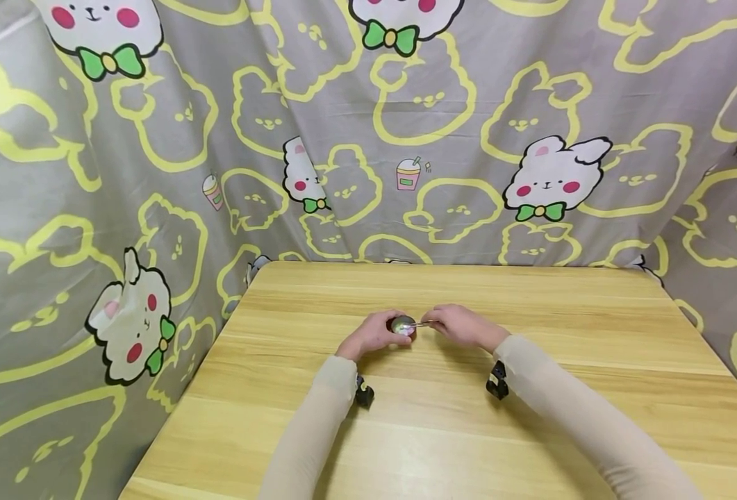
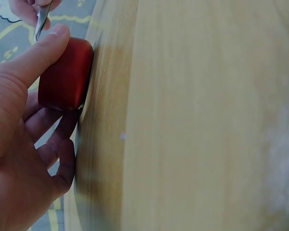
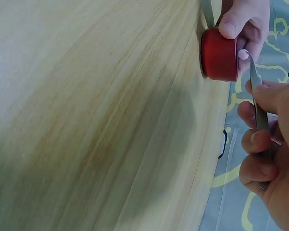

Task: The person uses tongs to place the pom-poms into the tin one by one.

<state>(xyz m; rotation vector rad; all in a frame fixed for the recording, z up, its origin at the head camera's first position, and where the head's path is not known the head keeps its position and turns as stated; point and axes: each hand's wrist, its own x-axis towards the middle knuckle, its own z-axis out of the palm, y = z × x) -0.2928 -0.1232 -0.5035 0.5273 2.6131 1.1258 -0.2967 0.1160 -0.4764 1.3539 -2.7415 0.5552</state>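
A small round red tin (image 1: pixel 403 326) stands on the wooden table, its top side shiny in the head view. My left hand (image 1: pixel 377 331) holds it, thumb on one side and fingers on the other; the left wrist view shows the tin's smooth red wall (image 2: pixel 65 77). Just right of it, my right hand (image 1: pixel 462 325) grips slim metal tweezers (image 3: pixel 258 96) with curled fingers. Their bent tip is over the tin's mouth, at a tiny pale pink ball (image 3: pixel 243 54). Whether the tips pinch the ball is too small to tell. The tin's inside is hidden in both wrist views.
The light wooden table (image 1: pixel 418 430) spreads around both hands. Behind it and at its sides hangs a grey curtain (image 1: pixel 355 90) with yellow cartoon outlines. Black camera mounts (image 1: pixel 497 380) sit at both wrists, close above the tabletop. A tiny pale speck (image 2: pixel 123 136) lies on the wood.
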